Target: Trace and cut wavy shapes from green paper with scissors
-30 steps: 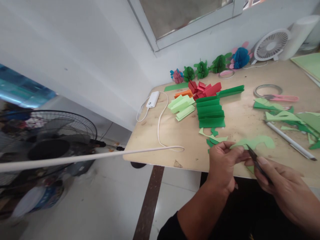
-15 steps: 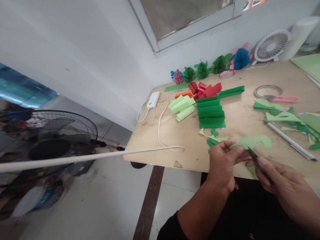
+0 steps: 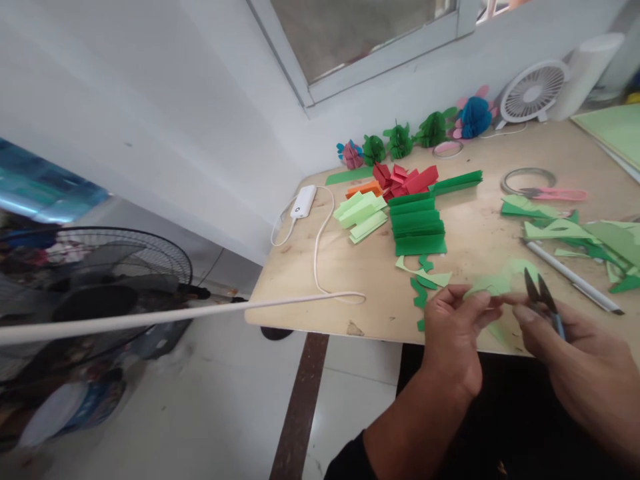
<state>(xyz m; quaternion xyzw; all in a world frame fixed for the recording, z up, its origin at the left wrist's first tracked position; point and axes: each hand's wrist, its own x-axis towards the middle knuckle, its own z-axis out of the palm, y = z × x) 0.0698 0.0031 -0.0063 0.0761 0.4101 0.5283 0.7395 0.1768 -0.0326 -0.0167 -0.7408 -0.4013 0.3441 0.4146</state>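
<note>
Pinched between the fingers of my left hand (image 3: 457,333) is a light green paper piece (image 3: 493,285), blurred by motion, above the front of the table. Close on its right, my right hand (image 3: 575,353) is closed around small scissors (image 3: 545,297) with dark blades and a bluish handle. The blades are parted and point up, away from the paper's held edge. Fingers of the right hand reach toward the paper, but whether they touch it cannot be made out. Dark green cut-out shapes (image 3: 420,293) and a light green offcut (image 3: 437,278) lie just beyond my left hand.
Folded green paper (image 3: 419,233), light green strips (image 3: 367,212) and red folded pieces (image 3: 420,180) lie mid-table. Paper scraps (image 3: 565,230), a pen (image 3: 573,277) and pink-handled scissors (image 3: 557,194) are at right. A white cable (image 3: 280,303) crosses the left edge.
The scissors have come off the paper, swung upright and parted their blades. My right hand has shifted up and closer to the paper, which is now blurred.
</note>
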